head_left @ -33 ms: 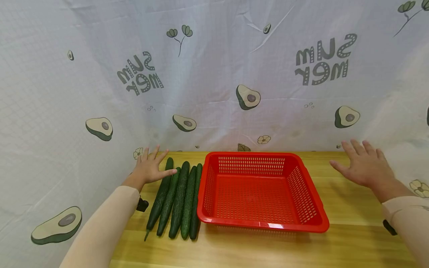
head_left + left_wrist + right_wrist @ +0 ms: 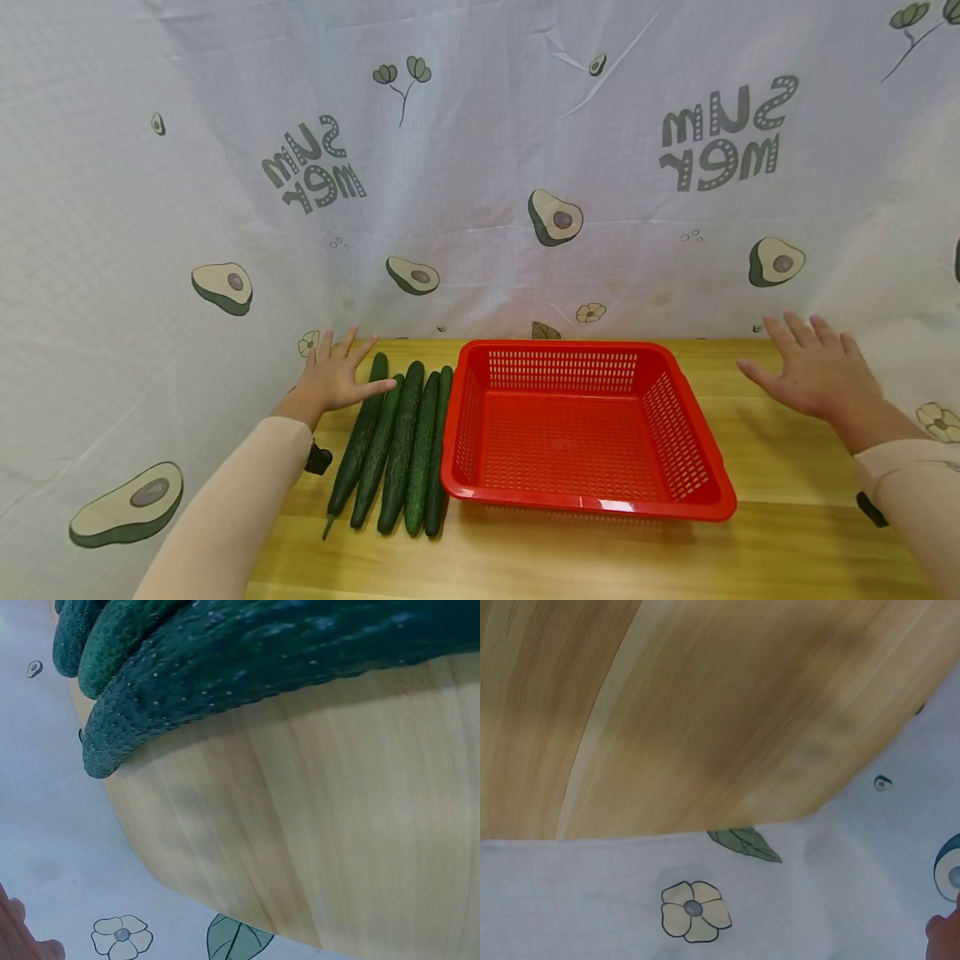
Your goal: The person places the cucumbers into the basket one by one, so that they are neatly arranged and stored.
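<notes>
Several long dark green cucumbers (image 2: 401, 450) lie side by side on the wooden table, just left of a red plastic basket (image 2: 581, 502). My left hand (image 2: 333, 379) is held with fingers spread, its thumb crossing in view over the far part of the leftmost cucumbers; it holds nothing. In the left wrist view the nearest cucumber (image 2: 247, 667) fills the top, and only a bit of hand shows at the lower left. To the right of the basket, my right hand (image 2: 821, 371) is spread and holds nothing. Its wrist view shows a small part of a finger (image 2: 945, 937) at the edge.
A pale curtain (image 2: 480, 167) printed with avocados and flowers stands behind and beside the table (image 2: 562, 558). The slotted basket reaches close to the rightmost cucumber. In the right wrist view, the table's corner (image 2: 802, 810) meets the cloth.
</notes>
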Available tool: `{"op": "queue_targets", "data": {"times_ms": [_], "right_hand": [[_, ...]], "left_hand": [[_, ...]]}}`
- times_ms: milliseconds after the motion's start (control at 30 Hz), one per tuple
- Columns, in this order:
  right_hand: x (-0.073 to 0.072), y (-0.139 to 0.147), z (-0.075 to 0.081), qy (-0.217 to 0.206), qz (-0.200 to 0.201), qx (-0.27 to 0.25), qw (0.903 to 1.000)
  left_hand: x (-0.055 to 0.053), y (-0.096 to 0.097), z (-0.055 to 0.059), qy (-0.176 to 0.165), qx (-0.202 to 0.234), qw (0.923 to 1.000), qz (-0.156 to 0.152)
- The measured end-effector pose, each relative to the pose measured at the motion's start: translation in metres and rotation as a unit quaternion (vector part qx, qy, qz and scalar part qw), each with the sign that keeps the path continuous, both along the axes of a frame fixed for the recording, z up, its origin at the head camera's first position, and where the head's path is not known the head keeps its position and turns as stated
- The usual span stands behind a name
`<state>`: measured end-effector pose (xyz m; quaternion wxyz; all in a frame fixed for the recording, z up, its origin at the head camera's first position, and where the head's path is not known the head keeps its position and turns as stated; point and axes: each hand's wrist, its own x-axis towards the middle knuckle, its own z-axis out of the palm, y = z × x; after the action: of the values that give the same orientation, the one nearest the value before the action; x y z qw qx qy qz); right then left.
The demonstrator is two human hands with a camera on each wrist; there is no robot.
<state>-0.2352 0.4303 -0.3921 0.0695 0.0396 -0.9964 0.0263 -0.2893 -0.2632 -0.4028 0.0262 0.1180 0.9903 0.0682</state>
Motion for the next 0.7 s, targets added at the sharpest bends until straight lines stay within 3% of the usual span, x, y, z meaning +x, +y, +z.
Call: {"op": "queue_targets", "data": {"times_ms": [300,567,700], "right_hand": [[-0.004,-0.008,-0.002,0.008,0.000,0.008,0.9999],[-0.008,-0.022,0.001,0.009,0.024,-0.002,0.9997],[-0.009,-0.033,0.002,-0.006,0.037,-0.032,0.9988]], "left_hand": [[0.001,-0.001,-0.003,-0.010,0.012,0.9999,0.003],[0.002,-0.004,-0.006,-0.012,0.010,0.9998,0.009],[0.006,-0.006,-0.009,-0.004,0.013,0.9999,0.005]]}}
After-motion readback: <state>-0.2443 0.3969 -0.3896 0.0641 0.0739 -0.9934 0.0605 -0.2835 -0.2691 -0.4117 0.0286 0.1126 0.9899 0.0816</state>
